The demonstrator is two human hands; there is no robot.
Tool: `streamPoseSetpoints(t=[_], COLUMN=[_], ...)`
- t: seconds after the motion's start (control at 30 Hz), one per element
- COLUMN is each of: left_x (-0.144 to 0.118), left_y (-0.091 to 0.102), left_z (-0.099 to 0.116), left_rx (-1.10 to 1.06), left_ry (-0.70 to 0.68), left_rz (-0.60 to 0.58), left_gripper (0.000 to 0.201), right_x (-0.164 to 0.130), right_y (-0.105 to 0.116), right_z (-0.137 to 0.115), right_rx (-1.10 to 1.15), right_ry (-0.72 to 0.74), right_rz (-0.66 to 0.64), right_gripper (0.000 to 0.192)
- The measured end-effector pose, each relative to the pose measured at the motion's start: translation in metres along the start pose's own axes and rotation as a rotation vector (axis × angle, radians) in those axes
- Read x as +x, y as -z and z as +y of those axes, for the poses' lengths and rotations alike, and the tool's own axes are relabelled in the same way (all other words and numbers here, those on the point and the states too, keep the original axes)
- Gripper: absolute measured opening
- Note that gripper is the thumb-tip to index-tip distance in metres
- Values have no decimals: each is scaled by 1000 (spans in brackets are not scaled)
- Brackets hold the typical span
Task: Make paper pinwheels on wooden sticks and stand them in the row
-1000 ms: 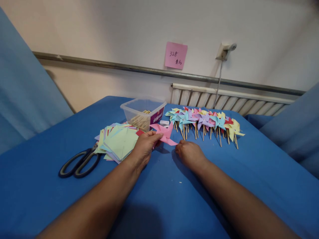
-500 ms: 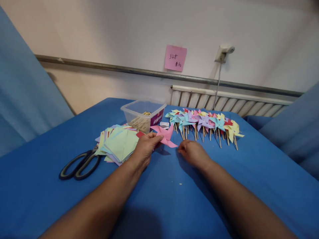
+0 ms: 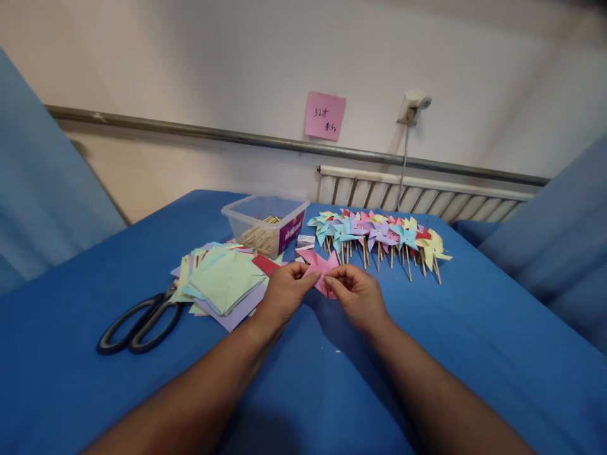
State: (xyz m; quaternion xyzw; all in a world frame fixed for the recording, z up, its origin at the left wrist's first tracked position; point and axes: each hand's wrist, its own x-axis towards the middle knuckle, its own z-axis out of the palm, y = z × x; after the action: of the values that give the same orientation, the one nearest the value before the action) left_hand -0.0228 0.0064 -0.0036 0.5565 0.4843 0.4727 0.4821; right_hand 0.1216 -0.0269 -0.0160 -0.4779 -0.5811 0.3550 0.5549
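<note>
A pink paper pinwheel [image 3: 318, 263], its blades folded in, is held up over the table between both hands. My left hand [image 3: 289, 287] pinches it from the left, thumb across its front near the centre. The fingertips of my right hand [image 3: 358, 294] are closed together against the pinwheel's middle. Anything small between those right fingertips is too small to make out. No stick shows on this pinwheel. Just behind it sits a small white box [image 3: 305, 241].
On the left lie a stack of coloured paper squares [image 3: 227, 278] and black-handled scissors [image 3: 137, 322]. A clear plastic tub [image 3: 232, 218] of wooden sticks [image 3: 260, 235] stands behind. Several finished pinwheels [image 3: 379, 234] are grouped at the right rear, before a radiator [image 3: 427, 196]. Blue cloth [image 3: 303, 379] covers the table.
My right hand has lifted from the table and come left to the pinwheel's centre. My left hand has brought the pinwheel slightly lower in view. The view has shifted a little.
</note>
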Motion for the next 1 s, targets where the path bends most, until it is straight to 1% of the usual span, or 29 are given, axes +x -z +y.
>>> streamPoseSetpoints(t=[0.1, 0.3, 0.37, 0.63, 0.83, 1.0], left_x=[-3, -6, -7, -8, -7, -7], left_y=[-2, -3, -3, -3, -3, -3], left_z=[3, 5, 6, 6, 8, 7], left_rx=[-3, -31, -36, -102, -118, -105], left_ry=[-3, 24, 26, 56, 49, 48], left_rz=[-15, -40, -54, -97, -110, -104], left_gripper=[26, 25, 25, 23, 21, 23], right_x=[1, 1, 0, -3, -3, -4], right_y=[3, 9, 10, 12, 14, 14], right_z=[1, 0, 0, -6, -5, -6], right_rx=[-31, -212, -242, -280, -305, -315], right_ry=[18, 147, 169, 206, 229, 232], right_rz=[8, 29, 35, 53, 59, 60], right_gripper=[11, 9, 9, 7, 7, 7])
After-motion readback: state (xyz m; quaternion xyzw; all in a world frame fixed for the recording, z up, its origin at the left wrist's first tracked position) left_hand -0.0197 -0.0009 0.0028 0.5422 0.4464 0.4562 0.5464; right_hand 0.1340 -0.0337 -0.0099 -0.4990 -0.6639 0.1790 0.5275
